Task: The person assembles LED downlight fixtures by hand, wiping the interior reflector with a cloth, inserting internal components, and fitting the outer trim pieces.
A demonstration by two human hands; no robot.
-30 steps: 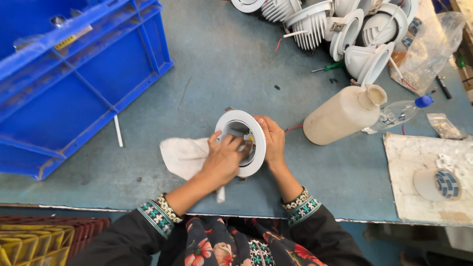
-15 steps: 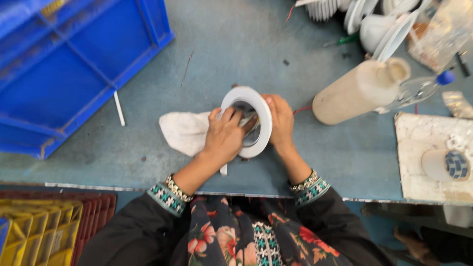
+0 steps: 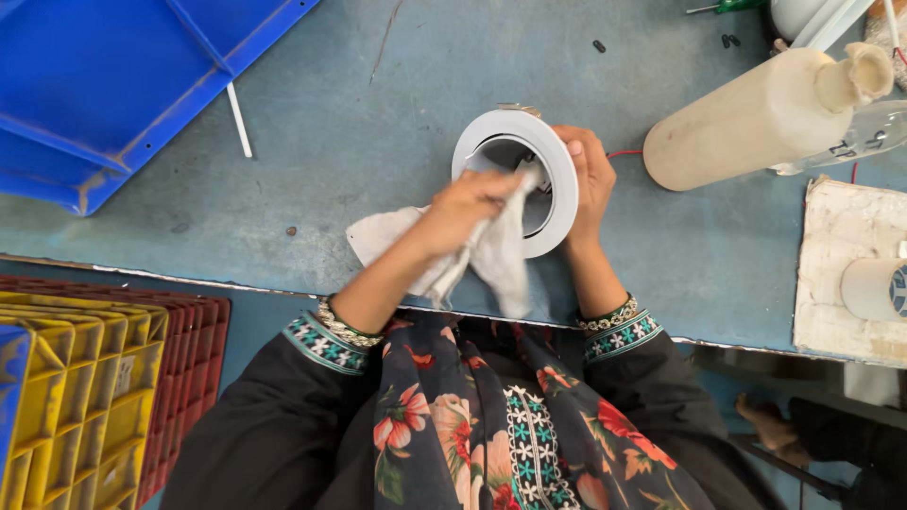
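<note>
Gripping a crumpled white cloth [image 3: 491, 255], the left hand [image 3: 468, 210] presses it against the inside edge of a round white lamp ring [image 3: 557, 170], fingers bunched tight around the fabric. The cloth trails down from the fist toward the table's near edge, and another fold of it spreads flat to the left on the table [image 3: 312, 170]. The right hand [image 3: 588, 175] clasps the ring's right side, thumb on the white rim and fingers wrapped behind it, holding the ring tilted up off the grey-blue surface. A bit of metal clip shows at the ring's top edge, and a thin red wire [image 3: 624, 153] runs out just beside the right hand.

Near the ring on the right lies a cream plastic bottle [image 3: 756, 123] on its side, its neck pointing to the upper right, and a clear bottle [image 3: 864, 132] lies just behind it. A worn white board [image 3: 841, 283] sits at the table's right edge with a small white cylinder [image 3: 874, 288] on it. A blue crate [image 3: 113, 85] occupies the upper left, well apart from the hands, with a thin white stick [image 3: 239, 120] beside its corner. Below the table to the left stand yellow and red crates [image 3: 85, 397].
</note>
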